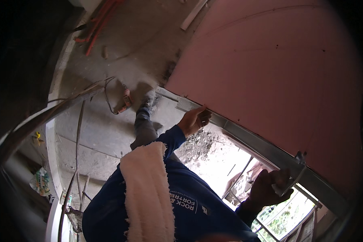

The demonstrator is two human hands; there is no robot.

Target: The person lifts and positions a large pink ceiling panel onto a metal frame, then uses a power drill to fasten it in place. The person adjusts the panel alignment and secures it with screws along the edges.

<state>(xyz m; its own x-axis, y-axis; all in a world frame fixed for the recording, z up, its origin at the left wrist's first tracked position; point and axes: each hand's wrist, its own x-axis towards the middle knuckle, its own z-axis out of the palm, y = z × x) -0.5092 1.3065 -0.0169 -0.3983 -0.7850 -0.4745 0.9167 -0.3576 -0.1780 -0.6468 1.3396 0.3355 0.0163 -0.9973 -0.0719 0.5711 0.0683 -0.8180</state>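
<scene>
A large pink wallboard [266, 76] fills the upper right, with a grey metal stud [250, 139] running along its edge. My left hand [194, 121] is at the upper part of this edge. Its fingers are curled and its thumb lies against the board; a small pale spot shows between the fingers, too small to name. Farther down the edge, my right hand [266, 188] is closed around a metal clamp-like tool [297, 174]. The tool's head meets the stud and the board's edge. Shadow hides part of the right hand's grip.
An orange corded power tool [127, 99] lies on the concrete floor [97, 137] beside my leg. Orange pipes [99, 24] lie at the upper left. Long poles [80, 133] stand at left. A bright opening [213, 149] lies below the stud. A towel [147, 185] hangs over me.
</scene>
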